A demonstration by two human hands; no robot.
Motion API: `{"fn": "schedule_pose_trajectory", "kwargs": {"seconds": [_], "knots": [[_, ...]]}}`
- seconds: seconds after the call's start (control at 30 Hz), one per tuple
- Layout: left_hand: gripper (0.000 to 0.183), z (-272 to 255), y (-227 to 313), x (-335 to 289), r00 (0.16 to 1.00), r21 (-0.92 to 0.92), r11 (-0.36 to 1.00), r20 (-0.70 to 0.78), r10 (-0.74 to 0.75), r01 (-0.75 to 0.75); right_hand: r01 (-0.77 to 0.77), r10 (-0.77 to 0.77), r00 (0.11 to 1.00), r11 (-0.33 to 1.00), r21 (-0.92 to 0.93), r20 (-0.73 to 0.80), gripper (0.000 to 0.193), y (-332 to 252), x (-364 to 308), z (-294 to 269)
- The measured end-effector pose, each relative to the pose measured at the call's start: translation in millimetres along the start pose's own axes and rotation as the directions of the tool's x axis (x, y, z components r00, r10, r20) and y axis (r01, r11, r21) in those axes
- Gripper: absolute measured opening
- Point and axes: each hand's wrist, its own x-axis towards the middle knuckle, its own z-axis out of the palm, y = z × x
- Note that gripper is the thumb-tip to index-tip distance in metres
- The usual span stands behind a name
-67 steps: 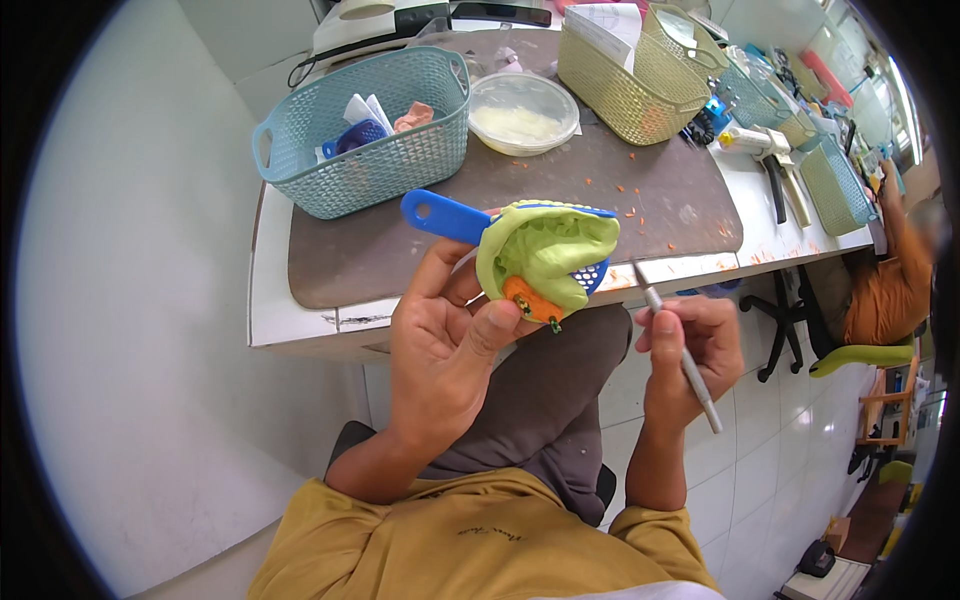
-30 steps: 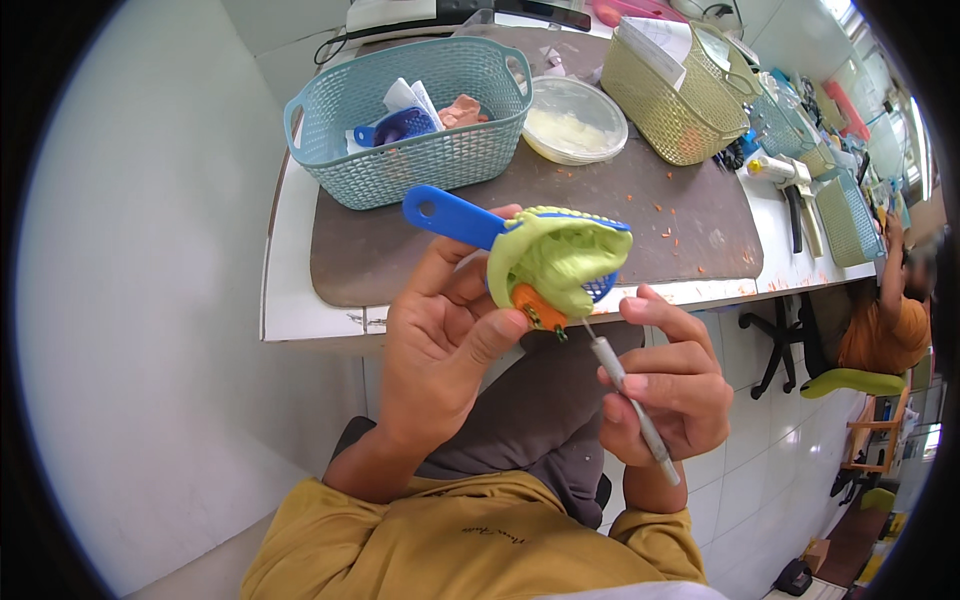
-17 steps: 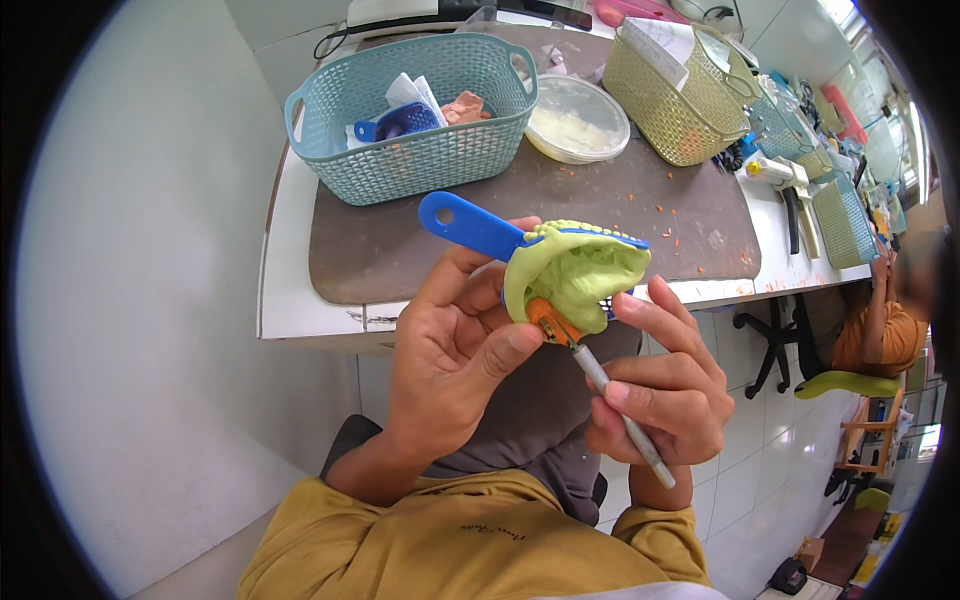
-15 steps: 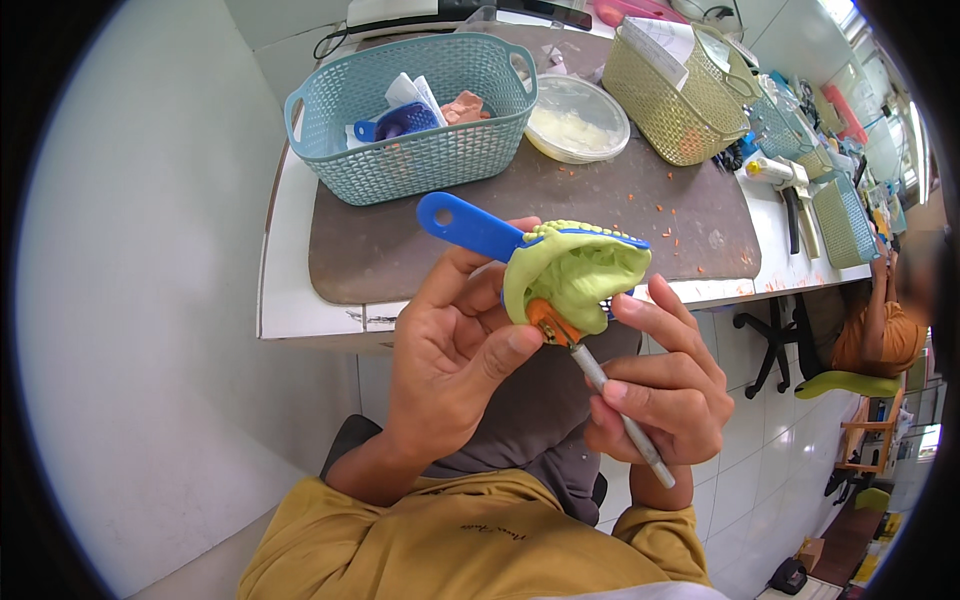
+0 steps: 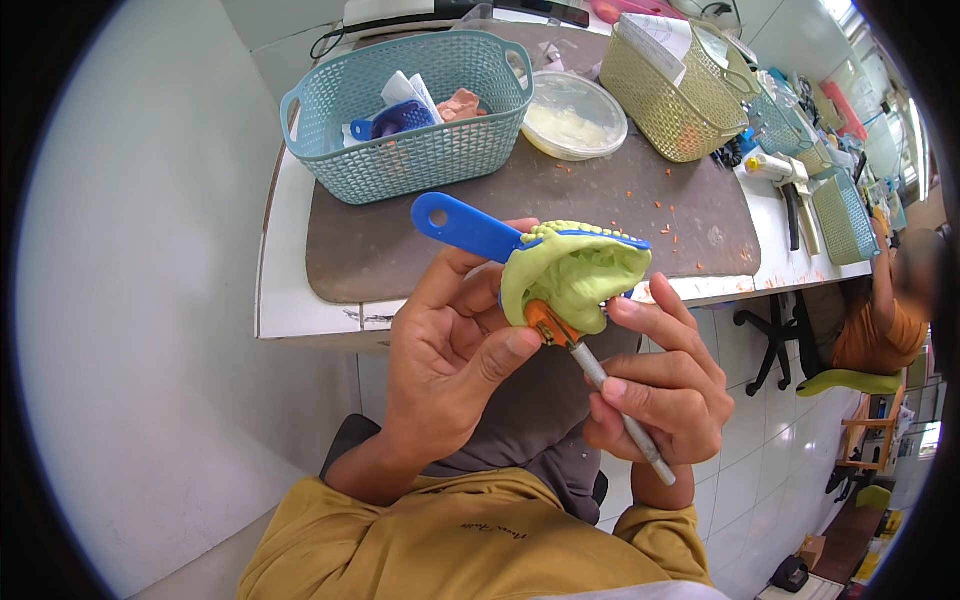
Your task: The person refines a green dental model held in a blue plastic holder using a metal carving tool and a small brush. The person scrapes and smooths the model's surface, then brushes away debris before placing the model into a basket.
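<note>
My left hand [image 5: 455, 345] is closed around a blue dental impression tray [image 5: 465, 228] filled with light green impression material [image 5: 575, 265]. The tray's flat handle, with a hole in its end, points to the upper left. At the lower edge of the green mass sits an orange piece [image 5: 548, 322] with small metallic parts in it, close to my left thumb. My right hand [image 5: 665, 385] grips a slim grey metal-handled tool [image 5: 625, 418] like a pen. Its upper end meets the orange piece; the exact tip is hard to make out. My right index fingertip lies against the tray's edge.
On the brown mat [image 5: 400, 250] stand a light blue basket [image 5: 410, 160] holding another blue tray, and a round clear tub [image 5: 575, 115]. A beige basket [image 5: 680, 90] with papers is behind right. Orange crumbs [image 5: 672, 226] dot the mat. Another person [image 5: 875, 325] sits far right.
Both hands keep nearly the same place and grip. The impression tray has tilted very slightly, its handle end shifting a little left. The person at the right has raised an arm.
</note>
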Motion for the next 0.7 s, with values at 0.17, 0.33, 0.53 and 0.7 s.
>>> {"fn": "schedule_pose_trajectory", "kwargs": {"seconds": [0.17,0.33,0.53,0.7], "knots": [[0.062,-0.6,-0.1,-1.1,0.999,0.027,0.999,0.02,0.033,-0.033,0.009,-0.009,1.0,0.999,-0.032,0.024,0.021,-1.3,1.3,-3.1],[0.062,-0.6,-1.4,-1.3,0.998,0.044,0.997,0.022,0.066,-0.067,0.03,-0.029,0.999,0.999,-0.043,0.02,0.02,0.5,2.2,-3.1],[0.062,-2.3,-1.1,-1.5,0.991,0.114,0.987,0.074,0.108,-0.116,0.044,-0.043,0.999,0.998,-0.042,0.026,0.02,2.0,5.8,-3.5],[0.063,-6.3,-3.0,-3.0,0.981,0.157,0.969,0.076,0.18,-0.19,0.015,-0.015,0.999,1.0,-0.004,0.034,0.02,-0.2,9.2,-4.1]]}}
